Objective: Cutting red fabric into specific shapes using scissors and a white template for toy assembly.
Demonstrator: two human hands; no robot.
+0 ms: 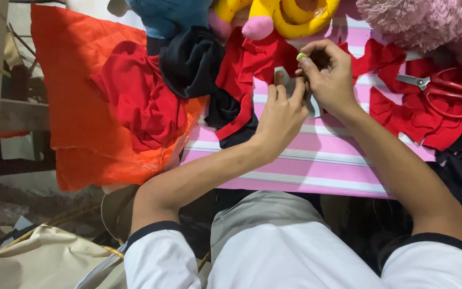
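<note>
My left hand (283,109) presses flat on a small grey paper piece (287,80) lying on red cloth (252,67) over the pink striped surface (322,155). My right hand (330,75) is curled just beside it, pinching a small pale green chalk-like piece (301,56) between thumb and fingers, its tip at the grey piece. The two hands touch each other.
Red-handled scissors (445,91) lie on red cloth scraps at the right. An orange cloth (81,96) with red fabric (140,96) and dark cloth (191,59) lies at the left. Blue, yellow and pink plush toys (279,16) sit along the far edge.
</note>
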